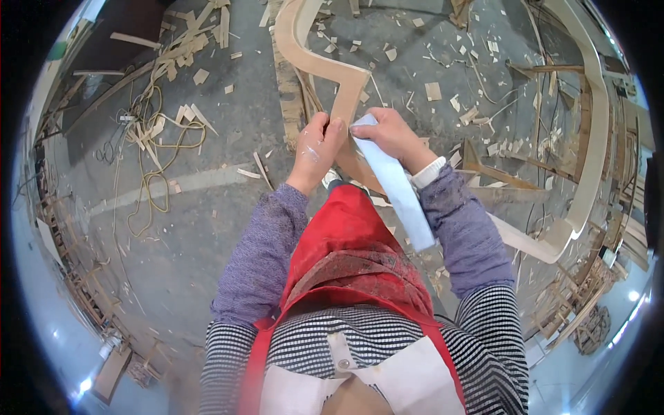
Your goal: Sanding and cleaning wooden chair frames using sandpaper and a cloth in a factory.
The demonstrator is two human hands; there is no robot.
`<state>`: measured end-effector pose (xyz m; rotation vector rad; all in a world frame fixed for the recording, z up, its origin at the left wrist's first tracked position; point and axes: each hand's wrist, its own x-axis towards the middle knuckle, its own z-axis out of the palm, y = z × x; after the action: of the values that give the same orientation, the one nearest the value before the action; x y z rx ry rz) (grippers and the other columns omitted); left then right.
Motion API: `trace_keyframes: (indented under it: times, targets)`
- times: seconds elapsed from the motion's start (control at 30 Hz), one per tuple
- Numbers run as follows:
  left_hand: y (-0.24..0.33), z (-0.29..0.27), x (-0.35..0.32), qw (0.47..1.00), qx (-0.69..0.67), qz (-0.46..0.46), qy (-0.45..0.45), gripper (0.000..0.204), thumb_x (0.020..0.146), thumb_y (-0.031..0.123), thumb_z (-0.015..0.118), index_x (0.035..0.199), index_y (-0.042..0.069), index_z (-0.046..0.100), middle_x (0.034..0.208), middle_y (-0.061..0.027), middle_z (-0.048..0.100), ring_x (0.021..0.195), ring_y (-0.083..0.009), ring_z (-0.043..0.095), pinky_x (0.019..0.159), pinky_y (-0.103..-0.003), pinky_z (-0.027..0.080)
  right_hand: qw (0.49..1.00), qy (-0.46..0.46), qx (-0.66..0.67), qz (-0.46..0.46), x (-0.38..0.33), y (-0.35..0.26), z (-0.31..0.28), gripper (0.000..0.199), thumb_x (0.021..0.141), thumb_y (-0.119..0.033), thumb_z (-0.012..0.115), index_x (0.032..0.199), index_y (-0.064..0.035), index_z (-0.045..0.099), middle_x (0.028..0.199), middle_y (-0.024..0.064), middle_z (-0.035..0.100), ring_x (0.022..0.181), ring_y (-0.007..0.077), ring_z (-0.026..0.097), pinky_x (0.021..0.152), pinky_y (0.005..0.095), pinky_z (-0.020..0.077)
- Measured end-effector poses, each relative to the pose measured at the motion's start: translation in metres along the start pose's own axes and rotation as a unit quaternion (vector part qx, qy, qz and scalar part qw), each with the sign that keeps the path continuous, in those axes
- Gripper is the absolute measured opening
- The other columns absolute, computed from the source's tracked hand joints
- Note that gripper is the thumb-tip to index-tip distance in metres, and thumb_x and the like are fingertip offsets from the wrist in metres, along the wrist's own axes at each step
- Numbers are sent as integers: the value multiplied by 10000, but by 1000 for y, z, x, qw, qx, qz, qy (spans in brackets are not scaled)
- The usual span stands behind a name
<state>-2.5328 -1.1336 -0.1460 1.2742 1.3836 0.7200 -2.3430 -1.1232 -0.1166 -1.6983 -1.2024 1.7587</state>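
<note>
A curved, light-brown wooden frame piece (349, 90) runs down from the top centre, with a sharp bend near its middle. My left hand (319, 149) is closed on its lower part, thumb lying along the wood. Close beside it, my right hand (395, 138) pinches the upper end of a flat, pale blue-white strip (401, 190) between thumb and fingers. The strip slants down to the right past my right sleeve, its top end next to the wood. What the strip is made of I cannot tell.
A large curved wooden frame (596, 138) stands on the right. Wood offcuts and chips (432, 91) litter the grey floor (228, 138). At left lies a tangled yellow hose or cord (166, 166) among scraps. A rough plank (289, 83) lies behind the frame piece.
</note>
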Motion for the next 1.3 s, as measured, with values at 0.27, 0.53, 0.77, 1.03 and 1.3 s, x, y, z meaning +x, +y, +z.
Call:
trace_keyframes:
  times: [0.27,0.53,0.77,1.03,1.3]
  targets:
    - [-1,-1,2,998,-56,-20,-18,260,965,223,568,876,-16,514,718,-108,525,673,-159,464,632,-347,436,961,-62,-265,-49,3,-5,-4,216,744,-165,753,808,15,650,727,63,653,625,149,585,596,324,469]
    - [8,-8,-1,996,-55,-49,-46,263,964,236,585,877,-6,530,700,-41,495,692,-97,438,612,-300,416,966,247,-12,-76,50,-24,-51,284,791,-216,746,894,23,633,734,69,655,625,153,605,567,330,468]
    - [12,-13,5,993,-72,-61,-70,257,966,233,589,874,0,532,703,-10,473,699,-73,416,603,-268,403,974,214,37,-62,49,-24,-42,314,837,-252,715,900,39,617,744,95,651,667,143,614,575,339,468]
    - [19,-16,7,993,-65,-63,-71,242,966,213,593,871,-3,541,706,3,479,697,-71,417,598,-262,405,957,241,-116,-112,41,-34,-39,323,857,-257,681,959,40,607,786,190,632,705,315,603,667,387,477]
    - [23,-15,6,994,-47,-85,-56,222,960,201,601,905,-12,567,727,-6,520,704,-74,438,611,-265,420,899,96,-389,-179,56,-49,-77,347,843,-248,683,1025,40,623,991,238,648,906,415,621,754,419,496]
